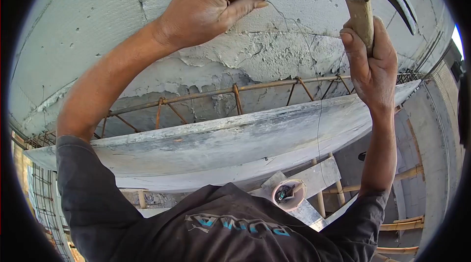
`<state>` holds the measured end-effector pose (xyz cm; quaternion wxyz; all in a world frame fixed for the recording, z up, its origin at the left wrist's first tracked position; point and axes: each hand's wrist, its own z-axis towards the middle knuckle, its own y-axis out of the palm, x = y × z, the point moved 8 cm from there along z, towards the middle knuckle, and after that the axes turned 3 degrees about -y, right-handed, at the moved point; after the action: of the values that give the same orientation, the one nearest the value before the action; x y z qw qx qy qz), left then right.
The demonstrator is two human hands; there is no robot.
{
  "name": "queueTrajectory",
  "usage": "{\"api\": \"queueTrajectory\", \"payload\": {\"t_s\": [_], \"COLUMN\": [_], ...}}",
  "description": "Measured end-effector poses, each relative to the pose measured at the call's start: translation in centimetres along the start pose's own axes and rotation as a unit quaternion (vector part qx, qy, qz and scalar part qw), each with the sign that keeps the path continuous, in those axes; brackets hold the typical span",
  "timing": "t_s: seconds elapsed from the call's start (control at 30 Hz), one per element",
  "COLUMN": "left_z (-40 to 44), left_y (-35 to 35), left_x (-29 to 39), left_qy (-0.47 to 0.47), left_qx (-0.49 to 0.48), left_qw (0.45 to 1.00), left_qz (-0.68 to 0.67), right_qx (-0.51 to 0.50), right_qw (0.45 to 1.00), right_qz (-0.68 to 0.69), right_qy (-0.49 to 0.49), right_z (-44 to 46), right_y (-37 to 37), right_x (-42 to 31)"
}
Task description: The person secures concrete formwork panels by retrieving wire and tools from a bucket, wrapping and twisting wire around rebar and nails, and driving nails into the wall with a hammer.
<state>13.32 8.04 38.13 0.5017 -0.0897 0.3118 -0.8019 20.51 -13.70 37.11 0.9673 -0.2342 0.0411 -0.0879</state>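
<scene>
At left, the left hand (211,9) is raised before the pitted grey wall (113,21); its thumb and forefinger are closed in a pinch on the upper end of a thin wire (320,114). The wire trails rightward and down between the two hands, crossing in front of the steel bars (196,96) and the long board (235,139); its lower end is not clearly visible. Its kinks suggest a light, pliable strand, easily bent and best held by a fingertip pinch near the end, as here. At right, the right hand (371,63) is wrapped around the wooden handle of a claw hammer (363,11), close below the head, which the upper edge of the view partly cuts off. The hammer is presumably rigid and top-heavy; the handle offers the secure hold.

Edges, from the left: the bars run lengthwise between wall and board, with slanting struts on which the wire could snag; the board's upper rim lies just below them. Open room lies between the hands, above the bars. A bucket (300,200) stands well below, near the wire's line. Farthest right, the hammer's claw points outward and down, clear of the fingers.
</scene>
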Motion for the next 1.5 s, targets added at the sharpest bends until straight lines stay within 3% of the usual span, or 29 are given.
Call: {"api": "queueTrajectory", "payload": {"t_s": [0.1,0.2,0.4,0.53,0.63,0.77,0.83,0.9,0.93,1.03,1.17,1.23,1.3,1.33,1.43,1.5], "left_z": [1.6,2.2,2.4,2.7,2.8,2.8,2.9,2.8,2.9,3.1,3.1,3.1,3.0,3.1,2.9,3.0], "left_y": [-0.7,0.3,2.1,1.8,1.9,2.0,1.9,2.1,2.1,2.0,1.8,1.7,1.7,1.9,2.0,1.9], "left_x": [0.1,1.8,1.2,1.2,1.1,0.9,0.8,0.6,0.6,0.8,0.8,0.9,0.9,0.9,0.5,0.5], "left_qy": [-0.081,-0.004,0.003,0.013,0.018,-0.006,-0.032,-0.029,-0.025,-0.079,-0.041,-0.041,-0.046,-0.044,-0.071,-0.034], "left_qx": [-0.013,-0.015,-0.007,0.018,0.028,0.013,0.002,0.011,0.017,-0.028,0.016,0.013,0.010,0.007,-0.005,0.009], "left_qw": [0.994,0.999,0.999,0.999,0.998,0.998,0.998,0.999,0.999,0.996,0.998,0.998,0.998,0.999,0.996,0.998], "left_qz": [-0.072,-0.041,-0.040,-0.044,-0.044,-0.059,-0.058,-0.041,-0.032,-0.042,-0.050,-0.050,-0.035,-0.029,-0.050,-0.053], "right_qx": [0.015,0.019,0.008,-0.055,-0.056,0.050,0.020,-0.075,-0.141,-0.098,0.059,0.003,-0.135,-0.145,-0.040,0.053], "right_qw": [1.000,0.999,0.999,0.996,0.997,0.992,0.995,0.988,0.982,0.993,0.974,0.992,0.986,0.984,0.999,0.972], "right_qz": [0.003,0.018,-0.028,-0.072,-0.039,0.114,0.075,-0.110,-0.125,-0.041,0.206,0.040,-0.098,-0.101,-0.009,0.213], "right_qy": [0.001,0.022,-0.043,-0.011,0.029,-0.039,-0.062,-0.078,0.000,0.045,-0.077,-0.120,0.028,0.029,0.005,-0.086], "right_z": [-0.3,-0.9,-1.8,-1.8,-1.4,-1.4,-1.6,-1.2,-1.3,-0.9,-0.9,-0.6,-0.5,-0.2,-0.2,-0.9], "right_y": [-1.0,-1.5,-1.9,-1.1,-1.1,-3.0,-2.0,0.1,0.8,-0.7,-3.6,-2.0,0.5,-0.1,-2.5,-3.9], "right_x": [-0.3,-0.2,0.1,1.3,2.0,1.7,2.3,2.2,3.0,2.2,1.3,0.9,2.6,2.0,0.7,0.6]}}
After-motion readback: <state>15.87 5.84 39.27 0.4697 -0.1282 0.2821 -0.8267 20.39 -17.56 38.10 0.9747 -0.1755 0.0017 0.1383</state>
